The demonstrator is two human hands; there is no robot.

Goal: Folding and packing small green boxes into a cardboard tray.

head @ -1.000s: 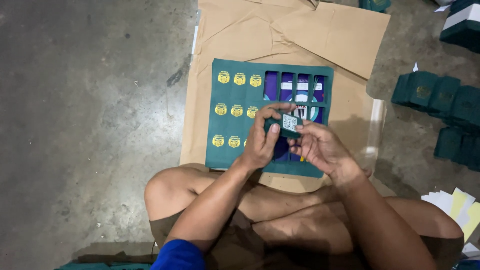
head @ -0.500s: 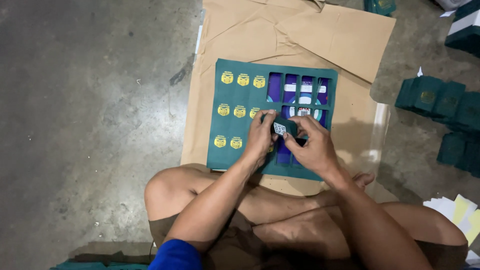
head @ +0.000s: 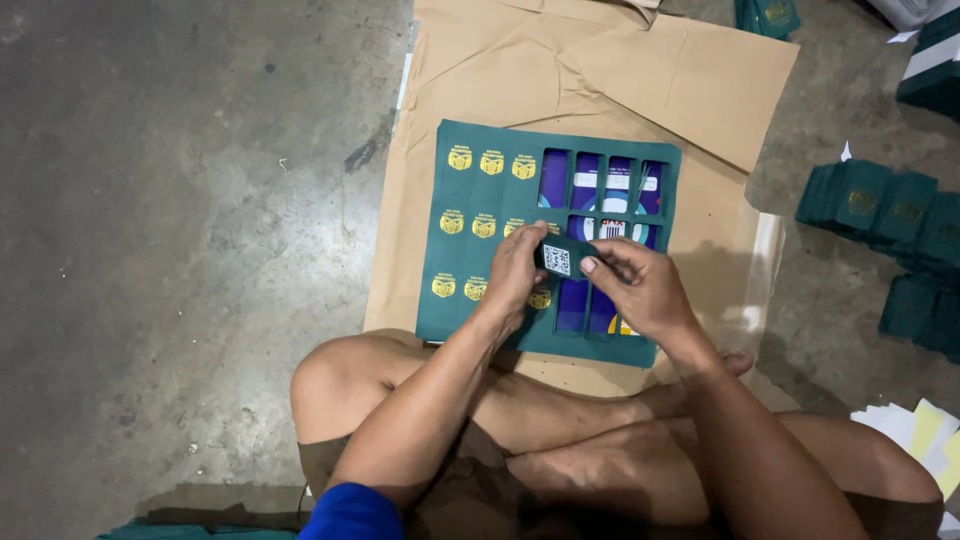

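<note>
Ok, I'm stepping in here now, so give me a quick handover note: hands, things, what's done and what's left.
Left hand and right hand: both pinch one small green card just above the sheet.
Green die-cut sheet lies flat on brown paper on the floor.
Done: the slots on the sheet's right side are punched out.
Left: the gold-emblem pieces on its left side are still in place.
Green stacks stand at the right.

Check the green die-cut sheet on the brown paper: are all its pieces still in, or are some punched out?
Partly punched out. The green sheet shows empty rectangular slots on its right side; emblem pieces remain on its left. Both hands, left hand and right hand, hold one small piece.
</note>
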